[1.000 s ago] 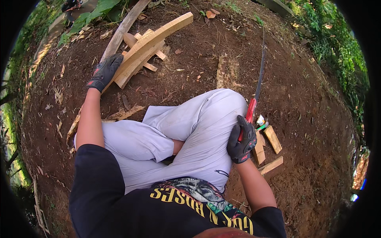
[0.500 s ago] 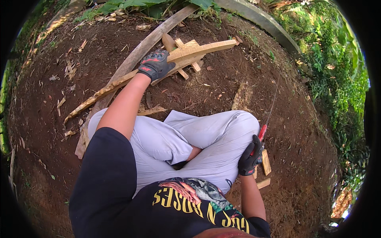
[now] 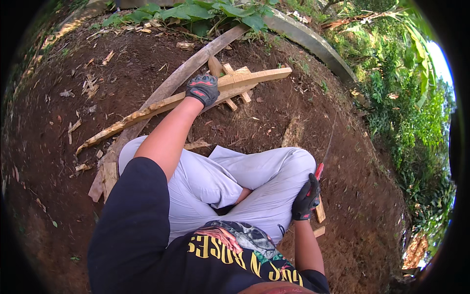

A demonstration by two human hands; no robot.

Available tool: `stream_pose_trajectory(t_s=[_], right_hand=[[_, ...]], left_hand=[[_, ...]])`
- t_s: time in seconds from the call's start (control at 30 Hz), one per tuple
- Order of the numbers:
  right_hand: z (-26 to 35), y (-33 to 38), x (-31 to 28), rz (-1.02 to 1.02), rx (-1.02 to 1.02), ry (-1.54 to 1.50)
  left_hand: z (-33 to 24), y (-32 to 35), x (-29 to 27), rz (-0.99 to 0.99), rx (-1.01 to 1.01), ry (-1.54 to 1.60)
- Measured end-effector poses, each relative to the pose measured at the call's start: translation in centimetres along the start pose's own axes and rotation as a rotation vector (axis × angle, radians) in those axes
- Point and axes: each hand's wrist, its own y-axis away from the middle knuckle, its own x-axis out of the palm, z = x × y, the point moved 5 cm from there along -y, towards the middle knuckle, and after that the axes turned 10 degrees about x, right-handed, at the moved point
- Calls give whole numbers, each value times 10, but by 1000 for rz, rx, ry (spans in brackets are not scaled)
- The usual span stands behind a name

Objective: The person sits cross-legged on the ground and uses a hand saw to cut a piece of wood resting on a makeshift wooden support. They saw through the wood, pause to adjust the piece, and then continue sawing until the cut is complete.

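Observation:
My left hand (image 3: 203,90), in a black glove with red marks, is closed round a long pale wooden strip (image 3: 259,77) in front of my crossed legs. The strip tapers and curves toward the lower left, and other pieces lie under it. A short crosspiece (image 3: 244,96) sticks out beneath it. Beside my right knee, my right hand (image 3: 305,198), gloved alike, is closed on a saw (image 3: 319,171) with a red handle. Its thin blade points forward and slightly right, away from the wood. My right fingers are partly hidden behind the glove's back.
A long weathered board (image 3: 178,78) lies slantwise on the brown soil, under the wood. Offcuts (image 3: 320,210) lie beside my right hand, and a flat piece (image 3: 110,179) by my left knee. Wood chips are scattered about. A concrete edging (image 3: 313,39) and green plants (image 3: 391,112) border the ground.
My left hand has shifted a little to the right along the strip, and its fingers look more tightly curled. My right hand stays by the knee with the saw. The view has tilted slightly.

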Motion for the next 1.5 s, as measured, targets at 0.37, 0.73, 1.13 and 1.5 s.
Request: stream_pose_trajectory(t_s=[0.37, 0.73, 1.13, 1.5], right_hand=[[6, -3, -2, 18, 39, 0], [-6, -2, 1, 15, 14, -20], [-5, -11, -2, 39, -3, -14], [57, -77, -23, 192, 656, -1378]], left_hand=[[-6, -8, 6, -186, -8, 57], [6, -13, 4, 223, 52, 215], [12, -8, 2, 234, 87, 195], [5, -2, 0, 76, -38, 137]])
